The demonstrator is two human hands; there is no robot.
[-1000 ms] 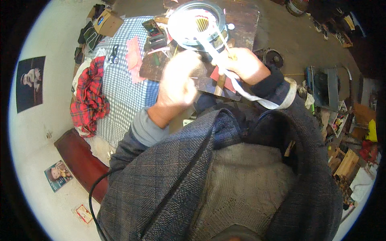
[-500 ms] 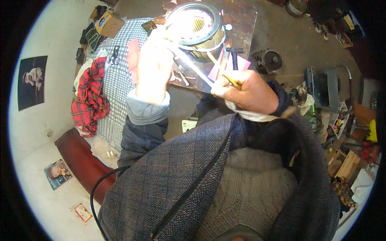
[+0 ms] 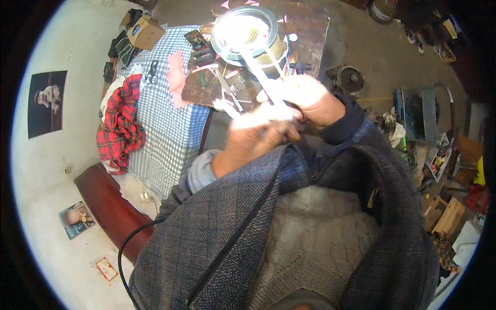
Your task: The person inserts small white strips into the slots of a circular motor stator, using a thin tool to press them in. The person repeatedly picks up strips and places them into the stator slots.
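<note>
A round motor stator (image 3: 279, 26) with a grey metal rim stands on the dark wooden table, its inside washed out by glare. From its opening a long white strip (image 3: 262, 77) slants down to my hands. My right hand (image 3: 318, 101) is closed around the strip's lower part. Just below it, my left hand (image 3: 253, 132) is closed at the strip's lower end, its fingers blurred. A thin pale stick (image 3: 273, 61) runs between the stator and my right hand; whether I grip it is hard to see. A hammer (image 3: 300, 67) lies partly hidden beyond my right hand.
A long blade-like tool (image 3: 227, 87) and paper scraps lie on the wooden table (image 3: 310, 26). At left, pink paper (image 3: 175, 77), black scissors (image 3: 152, 71) and a red plaid shirt (image 3: 121, 129) rest on a checked cloth (image 3: 170, 124). A metal housing (image 3: 347, 80) sits on the floor at right.
My left hand has come down from the stator's left side toward me, beside my right hand. The white strip now slants from the stator's opening to both hands. My right hand has turned slightly.
</note>
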